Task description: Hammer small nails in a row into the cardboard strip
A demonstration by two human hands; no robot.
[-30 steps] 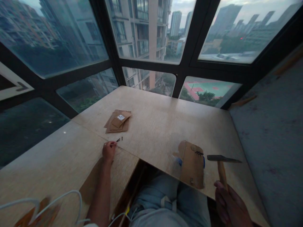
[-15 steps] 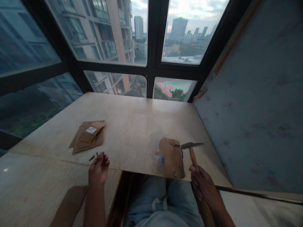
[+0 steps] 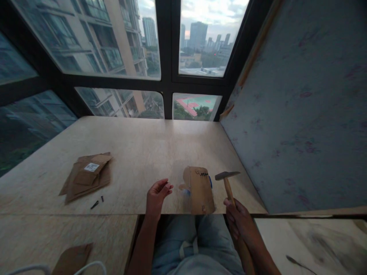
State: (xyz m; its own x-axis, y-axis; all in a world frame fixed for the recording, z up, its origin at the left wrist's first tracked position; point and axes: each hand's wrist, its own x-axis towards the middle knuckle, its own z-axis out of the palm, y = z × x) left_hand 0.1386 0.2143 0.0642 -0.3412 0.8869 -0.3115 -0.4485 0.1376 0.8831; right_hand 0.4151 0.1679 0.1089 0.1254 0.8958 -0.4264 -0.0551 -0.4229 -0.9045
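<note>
My right hand (image 3: 237, 219) is wrapped around the wooden handle of a hammer (image 3: 227, 176), its metal head raised above the right side of the table. My left hand (image 3: 157, 196) is over the table's front part, fingertips pinched together; whatever is between them is too small to make out. Between the two hands lies a brown board (image 3: 202, 194) at the table edge, with a row of several dark nails (image 3: 204, 174) near its far end. Something blue shows at both sides of the board. A few loose dark nails (image 3: 94, 204) lie left of my left hand.
A stack of brown paper packets (image 3: 88, 173) with a white label rests on the left of the table (image 3: 137, 152). Another brown piece (image 3: 73, 259) and a white cable (image 3: 91, 264) are at the lower left. A patterned wall panel (image 3: 286, 114) bounds the right; windows stand behind.
My left hand has moved right, from beside the loose nails towards the board, still pinched. My right hand keeps holding the hammer up. The view has shifted slightly.
</note>
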